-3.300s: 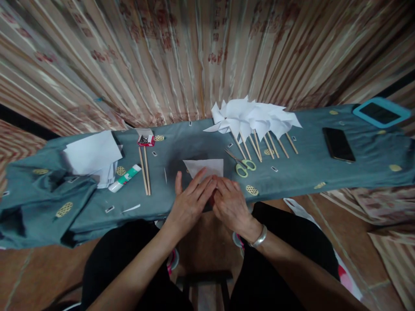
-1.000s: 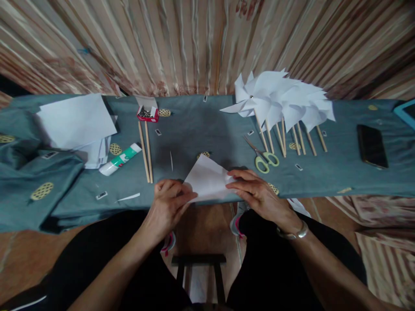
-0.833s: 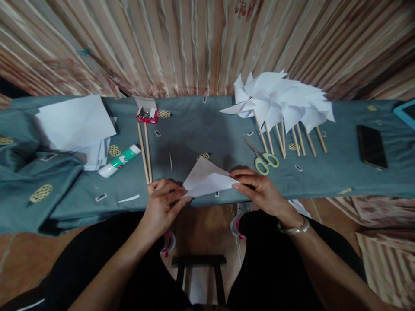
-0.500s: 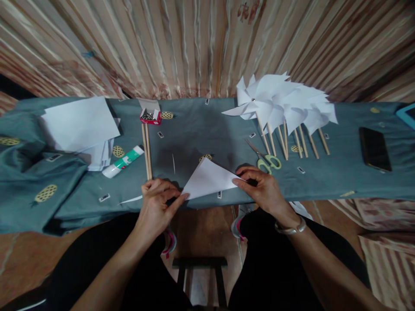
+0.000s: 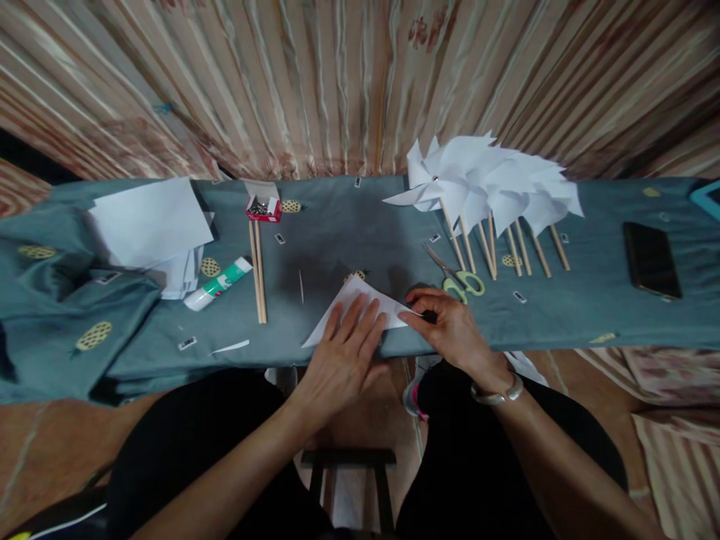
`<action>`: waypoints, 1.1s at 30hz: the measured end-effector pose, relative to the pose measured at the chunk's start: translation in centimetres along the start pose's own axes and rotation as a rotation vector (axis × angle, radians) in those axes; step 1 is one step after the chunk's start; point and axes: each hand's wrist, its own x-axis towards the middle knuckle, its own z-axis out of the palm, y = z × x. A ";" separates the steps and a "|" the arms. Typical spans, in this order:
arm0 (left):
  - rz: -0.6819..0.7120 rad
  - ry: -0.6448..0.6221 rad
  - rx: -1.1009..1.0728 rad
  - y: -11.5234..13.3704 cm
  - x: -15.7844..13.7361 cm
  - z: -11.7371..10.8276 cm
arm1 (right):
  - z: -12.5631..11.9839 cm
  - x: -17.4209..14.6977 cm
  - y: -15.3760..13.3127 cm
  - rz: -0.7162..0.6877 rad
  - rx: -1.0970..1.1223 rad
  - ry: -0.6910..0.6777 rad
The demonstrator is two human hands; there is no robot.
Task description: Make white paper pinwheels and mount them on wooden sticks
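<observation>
A white sheet of paper (image 5: 322, 327), folded into a triangle, lies at the front edge of the cloth-covered table. Flat on its middle rests my left hand (image 5: 344, 360), fingers stretched out and slightly spread. My right hand (image 5: 444, 324) pinches the paper's right corner between thumb and fingers. Scissors (image 5: 462, 282) with green handles lie just beyond that hand. Left of the paper are a thin white paper sliver (image 5: 301, 286), a pair of wooden sticks (image 5: 258, 274) and another paper strip (image 5: 230, 347).
Several white paper pinwheels (image 5: 495, 180) on sticks lie at the back right. A phone (image 5: 651, 259) is farther right. To the left are a glue stick (image 5: 218, 283), a red box (image 5: 263, 204) of small metal pins and stacked white paper (image 5: 151, 221). A curtain (image 5: 315, 82) hangs behind.
My left hand has let go of the paper's left corner and moved right, now lying flat on the paper. My right hand keeps its pinch on the right corner.
</observation>
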 end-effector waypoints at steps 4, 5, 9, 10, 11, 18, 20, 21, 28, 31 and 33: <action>-0.021 -0.001 0.043 -0.8 -1.0 0.4 | 0.0 0.0 0.1 0.019 -0.002 -0.004; -0.021 -0.001 0.051 -0.8 -1.1 0.4 | 0.0 0.1 0.1 0.026 0.003 -0.002; -0.017 0.005 0.066 -0.9 -0.8 0.3 | 0.1 0.2 0.0 0.037 0.022 0.003; -0.016 0.006 0.065 -1.0 -0.8 0.3 | 0.1 0.2 0.0 0.037 0.025 0.004; -0.016 0.007 0.064 -1.1 -0.7 0.3 | 0.1 0.2 0.0 0.038 0.026 0.005; -0.037 0.001 0.041 -1.3 -0.7 0.4 | 0.1 0.2 -0.1 0.040 0.016 0.004; -0.043 0.008 0.050 -1.2 -0.6 0.5 | 0.1 0.2 -0.1 0.045 0.014 0.008; -0.044 0.013 0.055 -1.1 -0.6 0.5 | 0.1 0.2 -0.1 0.048 0.015 0.009; -0.044 0.029 0.100 -1.0 -0.6 0.5 | 0.3 0.3 0.1 0.057 0.015 0.012; -0.042 0.031 0.108 -1.0 -0.6 0.5 | 0.4 0.3 0.1 0.071 0.023 0.006; -0.040 0.030 0.110 -1.1 -0.5 0.5 | 0.4 0.4 0.1 0.076 0.023 0.003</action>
